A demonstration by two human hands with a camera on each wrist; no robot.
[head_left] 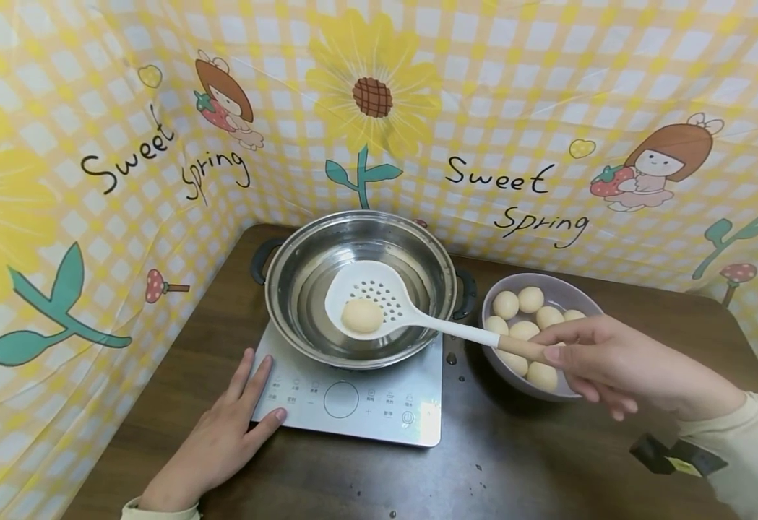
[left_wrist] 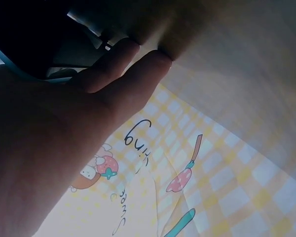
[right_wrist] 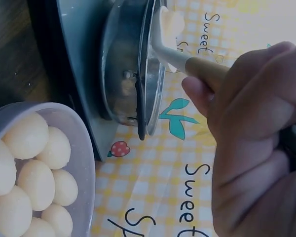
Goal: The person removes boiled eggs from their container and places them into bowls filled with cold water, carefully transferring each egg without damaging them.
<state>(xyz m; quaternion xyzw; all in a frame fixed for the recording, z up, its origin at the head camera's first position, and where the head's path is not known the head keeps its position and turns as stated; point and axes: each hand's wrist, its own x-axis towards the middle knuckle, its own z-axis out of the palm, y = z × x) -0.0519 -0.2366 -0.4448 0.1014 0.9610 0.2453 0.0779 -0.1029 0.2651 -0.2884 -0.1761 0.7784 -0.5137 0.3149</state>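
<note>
My right hand [head_left: 603, 357] grips the wooden handle of a white slotted spoon [head_left: 446, 327]. One pale round ball [head_left: 362, 315] lies in the spoon's bowl, over the inside of a steel pot [head_left: 300, 347]. The pot stands on a silver induction cooktop [head_left: 379, 426]. At the cooktop's left edge rests my left hand [head_left: 225, 426], fingers straight and spread, its thumb at the front corner. Beneath my right hand sits a greyish-purple bowl [head_left: 570, 289] with several more pale balls [head_left: 531, 299]. The right wrist view shows the spoon tilted over the pot rim.
Black side handles [head_left: 466, 294] stick out from the pot, the right one near the bowl. A few dark drops [head_left: 451, 358] dot the brown wooden table [head_left: 509, 462]. Yellow checked cloth [head_left: 522, 108] with printed flowers and figures covers the walls behind and to the left.
</note>
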